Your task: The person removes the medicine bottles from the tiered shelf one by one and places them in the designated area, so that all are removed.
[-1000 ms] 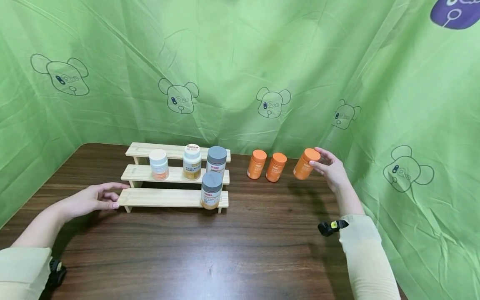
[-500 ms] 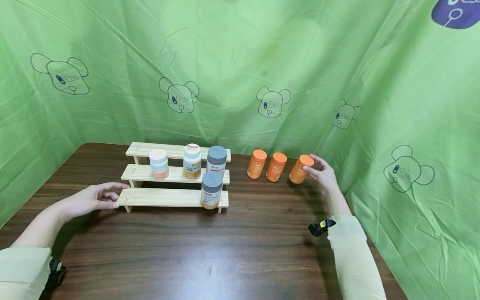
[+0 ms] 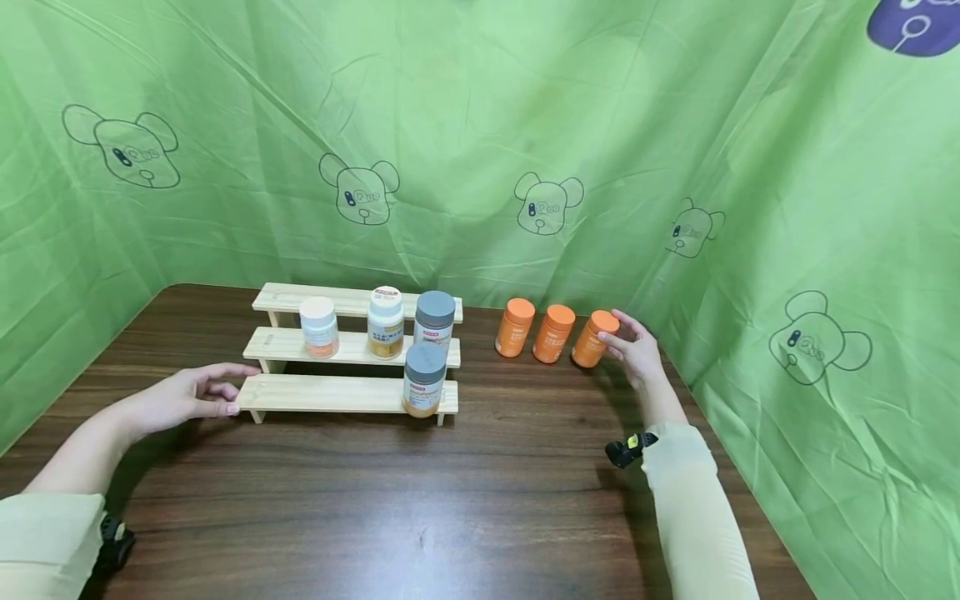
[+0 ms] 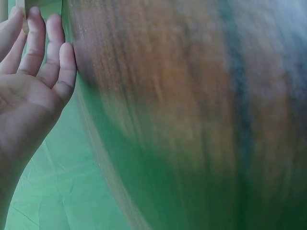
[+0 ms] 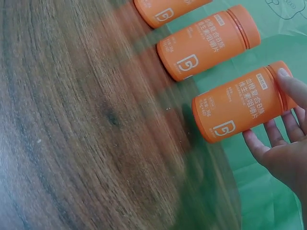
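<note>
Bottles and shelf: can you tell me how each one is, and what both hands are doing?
Right orange bottle: capped, standing, held by the right hand.
Two other orange bottles: capped, standing on the table.
Four shelf bottles: capped, upright.
Wooden shelf: standing, three steps.
Left hand: fingers relaxed, touching the shelf's bottom step.

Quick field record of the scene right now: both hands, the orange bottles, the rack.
right hand: holds the rightmost orange bottle, which looks set on the table
left hand: open, fingertips at the wooden rack's lowest step
other orange bottles: two, standing left of the held one
rack: four bottles, one on the lowest step
</note>
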### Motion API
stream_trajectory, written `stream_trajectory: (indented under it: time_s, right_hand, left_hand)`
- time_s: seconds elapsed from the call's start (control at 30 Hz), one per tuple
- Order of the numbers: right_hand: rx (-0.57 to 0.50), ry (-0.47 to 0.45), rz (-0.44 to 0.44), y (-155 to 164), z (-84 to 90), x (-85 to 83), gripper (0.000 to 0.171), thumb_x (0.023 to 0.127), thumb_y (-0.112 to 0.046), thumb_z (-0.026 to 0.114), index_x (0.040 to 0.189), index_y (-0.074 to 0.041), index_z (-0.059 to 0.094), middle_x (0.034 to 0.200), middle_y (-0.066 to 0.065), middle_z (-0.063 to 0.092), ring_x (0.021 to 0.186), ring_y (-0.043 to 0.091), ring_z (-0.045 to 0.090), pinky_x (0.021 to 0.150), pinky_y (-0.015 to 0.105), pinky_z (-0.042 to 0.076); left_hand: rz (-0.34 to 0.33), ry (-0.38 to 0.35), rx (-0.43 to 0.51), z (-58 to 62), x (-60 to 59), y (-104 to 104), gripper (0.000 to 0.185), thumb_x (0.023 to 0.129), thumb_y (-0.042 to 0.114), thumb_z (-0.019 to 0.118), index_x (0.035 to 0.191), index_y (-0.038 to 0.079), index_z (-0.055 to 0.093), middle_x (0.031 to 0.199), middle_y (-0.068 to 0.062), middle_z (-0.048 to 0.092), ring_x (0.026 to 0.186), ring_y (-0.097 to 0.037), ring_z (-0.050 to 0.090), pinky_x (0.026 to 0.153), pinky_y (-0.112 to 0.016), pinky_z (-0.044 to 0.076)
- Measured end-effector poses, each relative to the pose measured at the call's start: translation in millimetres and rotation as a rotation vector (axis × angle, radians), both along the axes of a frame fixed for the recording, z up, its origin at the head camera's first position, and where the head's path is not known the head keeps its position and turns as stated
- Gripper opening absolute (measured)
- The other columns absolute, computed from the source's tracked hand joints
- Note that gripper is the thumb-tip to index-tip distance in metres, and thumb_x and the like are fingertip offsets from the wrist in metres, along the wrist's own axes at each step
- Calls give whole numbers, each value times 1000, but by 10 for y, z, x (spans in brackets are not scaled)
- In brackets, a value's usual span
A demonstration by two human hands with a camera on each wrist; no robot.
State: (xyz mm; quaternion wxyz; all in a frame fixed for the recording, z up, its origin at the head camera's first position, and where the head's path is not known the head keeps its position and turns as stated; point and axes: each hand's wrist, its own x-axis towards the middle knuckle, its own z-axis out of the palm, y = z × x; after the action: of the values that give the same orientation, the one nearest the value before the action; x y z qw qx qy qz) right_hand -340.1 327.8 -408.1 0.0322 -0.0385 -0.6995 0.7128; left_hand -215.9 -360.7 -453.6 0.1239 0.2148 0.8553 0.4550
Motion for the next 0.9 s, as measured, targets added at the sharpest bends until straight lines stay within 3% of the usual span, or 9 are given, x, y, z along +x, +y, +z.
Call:
stream_trajectory:
  time_s: [0.33, 0.7, 0.9]
  right_hand:
    - [-44, -28, -18, 14, -122, -91, 66, 83, 0, 69, 142, -16, 43, 118, -5, 49, 102, 7, 54, 94, 32, 43]
    - [-7, -29, -4, 7, -130, -128, 71, 84, -5, 69, 146, -16, 37, 119, -7, 49, 104, 6, 53, 104, 42, 34]
    - [-2, -16, -2, 18, -147, -117, 72, 84, -4, 70, 146, -17, 36, 123, -5, 47, 105, 5, 52, 106, 42, 33]
  left_hand:
    - [15, 4, -32, 9, 2, 14, 57, 91, 13, 61, 139, -3, 35, 99, -14, 66, 88, -7, 62, 75, -18, 44]
    - [16, -4, -25, 13, 1, 10, 57, 91, 13, 62, 139, -3, 35, 99, -14, 66, 88, -7, 62, 75, -18, 44]
    - [6, -6, -8, 33, 11, 18, 57, 91, 12, 61, 138, -5, 35, 99, -16, 66, 88, -9, 63, 75, -18, 45]
